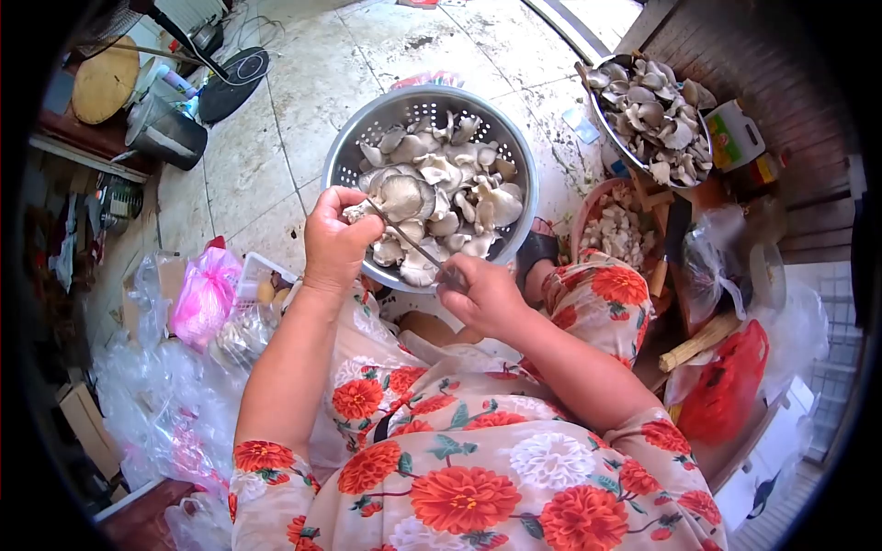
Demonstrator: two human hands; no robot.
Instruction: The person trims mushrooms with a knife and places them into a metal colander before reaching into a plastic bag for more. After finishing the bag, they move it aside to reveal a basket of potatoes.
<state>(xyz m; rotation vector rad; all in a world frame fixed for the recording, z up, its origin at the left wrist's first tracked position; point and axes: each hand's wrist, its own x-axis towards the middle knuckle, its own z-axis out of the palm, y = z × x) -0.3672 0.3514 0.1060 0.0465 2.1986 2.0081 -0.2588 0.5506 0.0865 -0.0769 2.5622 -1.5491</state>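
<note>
My left hand (338,237) is closed around the base of an oyster mushroom cluster (401,196), its grey caps fanning out to the right. In my right hand (484,296) is a thin knife (409,241), the blade slanting up and left to the mushroom's stem beside my left thumb. Both hands are over the near side of a perforated metal colander (525,156). Loose oyster mushrooms (496,206) fill much of it, with grey caps and pale gills showing. My right fingers partly hide the knife's handle.
At upper right, a metal bowl (602,121) holds more mushrooms. Below it stands a pink basin (581,225) of pale cut pieces, near a cleaver (677,230). A red bag (726,386) lies at right; a pink bag (206,296) and clear plastic (156,395) at left. A dark bucket (167,133) stands farther back.
</note>
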